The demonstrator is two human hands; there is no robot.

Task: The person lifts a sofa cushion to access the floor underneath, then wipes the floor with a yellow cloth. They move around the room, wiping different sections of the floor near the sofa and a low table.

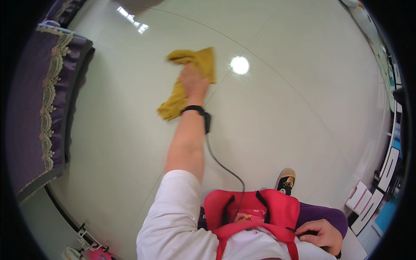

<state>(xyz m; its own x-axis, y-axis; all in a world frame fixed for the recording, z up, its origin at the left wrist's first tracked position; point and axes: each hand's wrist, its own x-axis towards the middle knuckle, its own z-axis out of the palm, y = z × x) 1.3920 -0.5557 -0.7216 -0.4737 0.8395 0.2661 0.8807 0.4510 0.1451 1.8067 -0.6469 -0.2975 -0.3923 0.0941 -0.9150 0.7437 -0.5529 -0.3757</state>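
Note:
My left hand (195,81) lies on a crumpled yellow cloth (174,102), pressing it against the glossy tiled floor (260,130). Both hand and cloth are slightly blurred. A black wristband (195,109) with a small black unit circles that wrist, and a dark cable (224,165) runs from it down to a red bib or apron (252,203) on my front. My right hand (320,234) rests with curled fingers by my purple-trousered knee (321,214), beside a red strap. Something dark shows under its fingers, but I cannot make out what it is.
To the left stands furniture draped in a purple cover with lace trim (48,97). White drawers (388,169) line the right edge, with a white and pink box (359,198) before them. My shoe (286,182) is on the floor. Pink and white items (97,252) sit at lower left.

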